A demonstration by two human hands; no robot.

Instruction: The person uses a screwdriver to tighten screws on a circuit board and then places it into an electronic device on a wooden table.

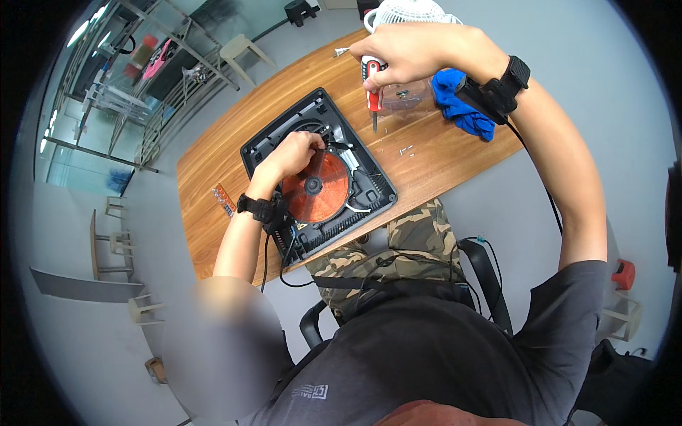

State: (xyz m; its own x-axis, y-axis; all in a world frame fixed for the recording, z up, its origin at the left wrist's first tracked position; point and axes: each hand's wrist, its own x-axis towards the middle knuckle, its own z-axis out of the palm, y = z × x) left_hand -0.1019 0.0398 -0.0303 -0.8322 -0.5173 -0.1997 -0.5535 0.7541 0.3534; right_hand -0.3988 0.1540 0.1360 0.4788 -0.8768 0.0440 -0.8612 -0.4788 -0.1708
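Note:
On the table lies the open black housing of an induction cooker (pixel 380 186), a round copper coil (pixel 330 190) exposed inside it. My left hand (pixel 297 152) reaches over the coil's far edge. Its fingers are curled together among the wires and parts there, and whatever they pinch is hidden. A red and white screwdriver (pixel 374 98) is in my right hand (pixel 406 55), raised to the right of the housing's far end. Its shaft points down at the tabletop, away from the cooker. Several small screws (pixel 406 150) lie scattered below it.
Behind the screwdriver sits a clear plastic box (pixel 412 101) with small parts, beside a crumpled blue cloth (pixel 462 106). A white fan (pixel 412 10) stands at the wooden table's (pixel 455 170) far edge. An orange patterned strip (pixel 224 200) lies left of the housing.

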